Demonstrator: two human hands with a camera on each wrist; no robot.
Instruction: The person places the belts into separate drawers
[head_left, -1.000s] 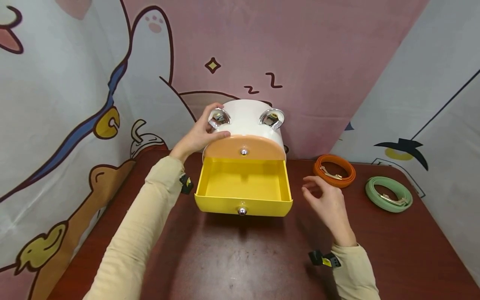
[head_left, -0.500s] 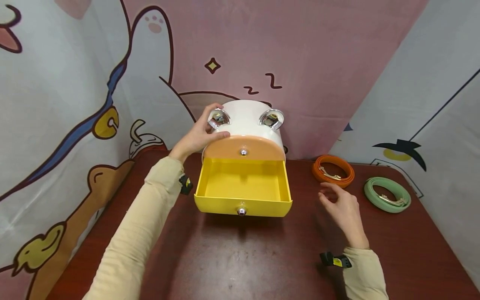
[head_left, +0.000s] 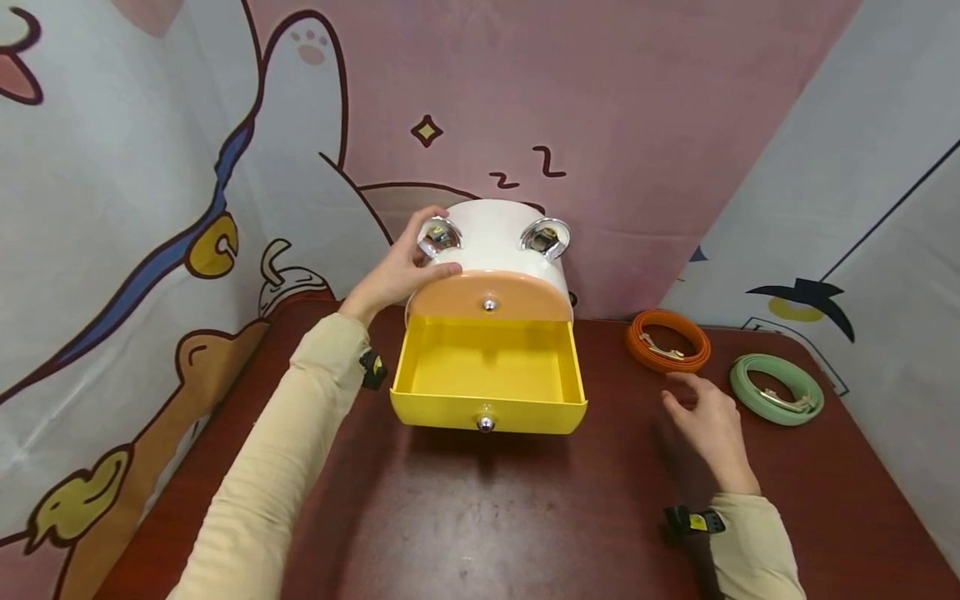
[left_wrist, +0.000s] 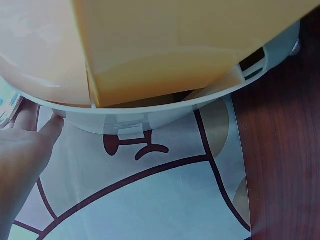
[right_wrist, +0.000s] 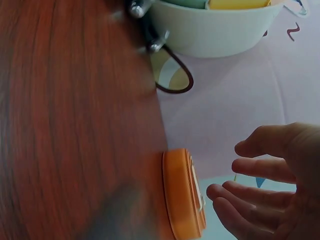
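My left hand holds the white drawer box at its upper left, around one of its two silver eye-like bumps. In the left wrist view the thumb of my left hand presses the box's rim. The yellow drawer, with nothing inside, is pulled far out beneath an orange drawer front that sits closed. My right hand hovers over the table with fingers loosely bent, holding nothing, just in front of a coiled orange belt. The same orange belt lies below its fingertips in the right wrist view.
A coiled light green belt lies on the dark red table, right of the orange one. Cartoon-printed cloth hangs behind the table and along both sides. Both wrists wear black camera straps.
My right hand has moved right, away from the yellow drawer's side to a spot in front of the two belts. The left hand, box and drawer have stayed put.
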